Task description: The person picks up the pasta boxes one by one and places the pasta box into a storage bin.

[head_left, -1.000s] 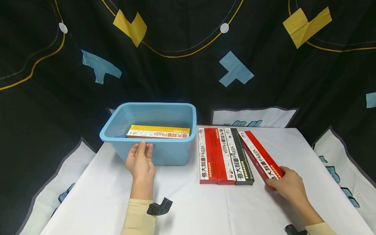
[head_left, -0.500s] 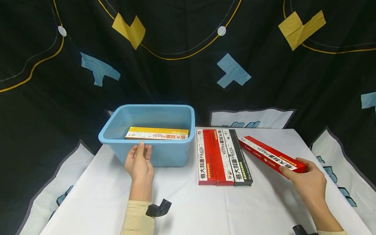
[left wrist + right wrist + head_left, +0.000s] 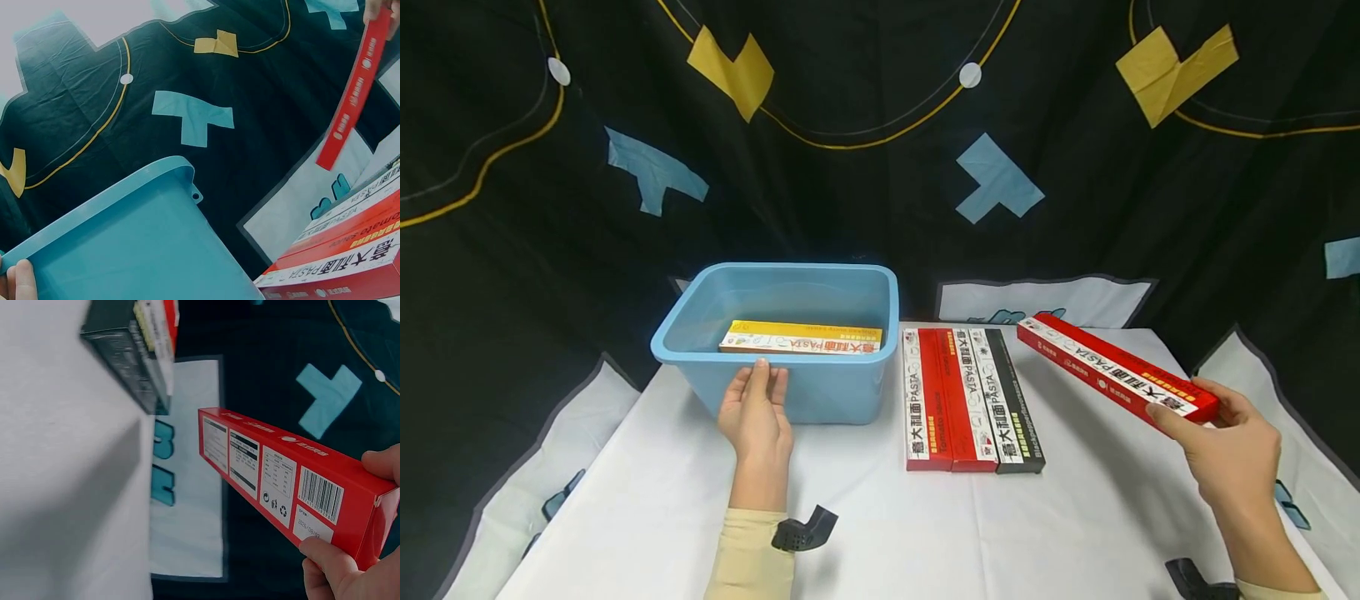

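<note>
My right hand [image 3: 1236, 450] grips a red pasta box [image 3: 1112, 362] by its near end, and the box hangs over the table at a slant. The right wrist view shows the underside of that pasta box [image 3: 269, 475], with its barcode and labels. On the left, my left hand [image 3: 758, 417] pinches the front rim of a blue plastic bin [image 3: 831, 392], thumb outside. Inside the bin lies a yellow and white pasta box [image 3: 805, 336]. Between the hands, two red pasta boxes [image 3: 938, 417] and a black pasta box [image 3: 1018, 417] lie side by side.
A white cloth covers the table [image 3: 865, 517]. Behind it hangs a black curtain [image 3: 865, 200] with yellow and blue patches. White cloth panels with blue shapes hang beyond the table's edges.
My right hand has lifted the red pasta box off the table beside the black one and carried it up and to the right. The left hand has stayed at the bin's rim.
</note>
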The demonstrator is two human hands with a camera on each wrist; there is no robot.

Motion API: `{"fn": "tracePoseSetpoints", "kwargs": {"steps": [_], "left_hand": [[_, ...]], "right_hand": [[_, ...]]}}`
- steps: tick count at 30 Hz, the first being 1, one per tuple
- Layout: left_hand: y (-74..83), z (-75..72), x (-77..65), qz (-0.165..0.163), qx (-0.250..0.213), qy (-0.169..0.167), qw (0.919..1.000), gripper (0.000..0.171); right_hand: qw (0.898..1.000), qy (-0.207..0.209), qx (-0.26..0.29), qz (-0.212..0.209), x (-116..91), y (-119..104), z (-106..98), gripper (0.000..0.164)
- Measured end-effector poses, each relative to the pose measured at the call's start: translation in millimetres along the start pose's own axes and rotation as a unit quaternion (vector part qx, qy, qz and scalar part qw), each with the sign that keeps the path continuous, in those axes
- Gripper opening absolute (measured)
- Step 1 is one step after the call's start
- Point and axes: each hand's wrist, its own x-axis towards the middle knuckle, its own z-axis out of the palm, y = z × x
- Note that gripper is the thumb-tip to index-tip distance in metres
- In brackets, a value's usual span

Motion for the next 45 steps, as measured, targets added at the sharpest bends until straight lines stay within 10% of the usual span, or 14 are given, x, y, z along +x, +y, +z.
{"fn": "tracePoseSetpoints", "kwargs": {"steps": [11,20,35,45], "left_hand": [[0.4,-0.4,1.4,0.002,-0.003,-0.006,1.0,0.036],[1.1,2.2,1.0,0.005,0.002,-0.005,1.0,0.033],[1.0,0.0,-0.5,0.002,0.008,-0.005,1.0,0.034],[0.1,1.7,0.1,0.011,-0.001,0.002,0.9999,0.031]], "right_hand": [[0.994,-0.02,0.089,-0.065,1.3,-42.9,7.4,0.066],[0.96,-0.066,0.242,-0.127,-6.9,-83.6,33.3,0.063],[0.917,-0.202,0.211,-0.272,-35.8,-136.1,100.2,0.055],[0.908,-0.28,0.151,-0.272,-46.4,-153.2,139.4,0.055]]}}
